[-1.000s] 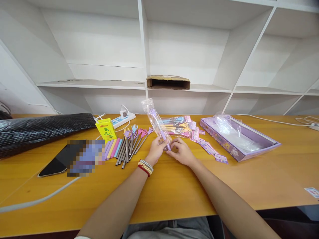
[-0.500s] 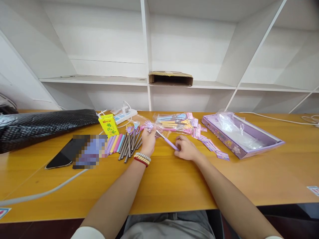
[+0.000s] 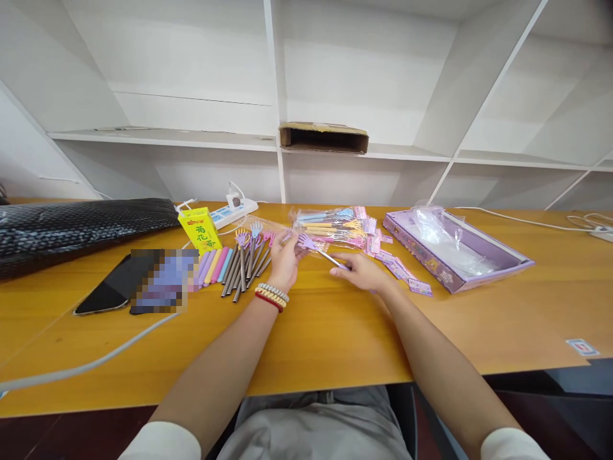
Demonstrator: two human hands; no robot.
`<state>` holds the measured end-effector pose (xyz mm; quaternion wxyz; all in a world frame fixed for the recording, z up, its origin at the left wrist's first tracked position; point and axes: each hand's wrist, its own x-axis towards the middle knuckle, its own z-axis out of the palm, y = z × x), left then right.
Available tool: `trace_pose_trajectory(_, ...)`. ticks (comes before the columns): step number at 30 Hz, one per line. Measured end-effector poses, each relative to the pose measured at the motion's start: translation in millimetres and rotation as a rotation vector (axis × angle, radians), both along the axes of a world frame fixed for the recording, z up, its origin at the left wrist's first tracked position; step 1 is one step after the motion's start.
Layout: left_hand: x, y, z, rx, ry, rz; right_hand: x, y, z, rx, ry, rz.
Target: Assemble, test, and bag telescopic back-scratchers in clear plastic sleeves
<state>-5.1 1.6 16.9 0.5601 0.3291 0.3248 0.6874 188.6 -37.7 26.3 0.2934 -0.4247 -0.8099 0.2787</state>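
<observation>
Our left hand (image 3: 283, 260) pinching an empty clear sleeve (image 3: 268, 228), our right hand (image 3: 363, 271) gripping a purple back scratcher (image 3: 317, 250), near the counter's (image 3: 335, 332) far edge, beside loose scratchers (image 3: 244, 262).

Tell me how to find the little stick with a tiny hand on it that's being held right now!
Start at the long orange table and find the purple box. Left of it, the right hand pinches a thin metal stick with a tiny purple hand on its end. Its neighbours lie loose or bagged; only this one is held.
</observation>
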Motion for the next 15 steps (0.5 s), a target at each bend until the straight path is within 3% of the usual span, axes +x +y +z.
trace_pose_trajectory(4, -7.3, 7.1, -1.0, -0.015, -0.028, 0.066, 16.6, 6.9, -3.3, -0.062, 0.064, 0.028)
trace_pose_trajectory(6, -9.7, 8.8, -2.2, -0.019, -0.024, 0.083, 21.3, 11.4, -6.7, -0.088, 0.203, -0.020)
trace_pose_trajectory(8, -10.5, 8.3, -3.9, -0.035, 0.040, 0.020, 22.3, 14.6, -8.6, -0.103, 0.404, -0.100)
trace_pose_trajectory(12, -9.5, 3.1, -8.7, -0.152, 0.489, -0.276, 15.7, 14.7, -4.9, -0.127, 0.677, -0.231)
trace_pose_trajectory(15, -10.9, -0.7, -11.9, -0.200, 0.779, -0.348, 10.3, 12.3, 1.4, -0.088, 0.775, -0.306)
